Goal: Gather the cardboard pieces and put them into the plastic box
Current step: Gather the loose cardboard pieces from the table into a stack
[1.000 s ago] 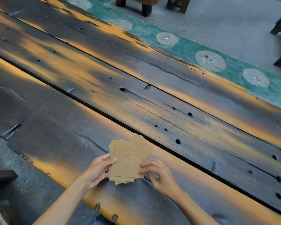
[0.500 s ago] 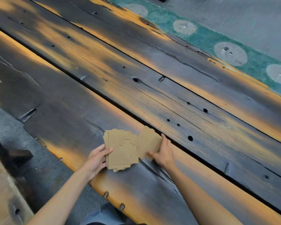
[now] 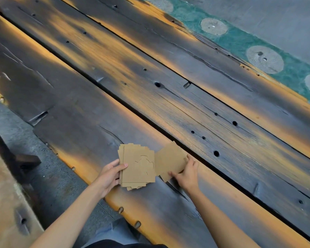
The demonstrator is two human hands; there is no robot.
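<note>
The left hand (image 3: 109, 174) grips a stack of cardboard pieces (image 3: 138, 167) at its left edge, thumb on top, fingers underneath. The right hand (image 3: 187, 173) pinches a second, smaller batch of cardboard (image 3: 169, 161) just beside the stack, touching its right edge. Two batches, then; the number of sheets in each is hard to count, since only staggered edges show. The top sheet has a curved cut. Both batches sit low over a dark wooden table (image 3: 168, 104) of long planks with orange streaks and holes. Beyond it lie a green patterned strip (image 3: 240, 42) and grey floor (image 3: 284, 15).
</note>
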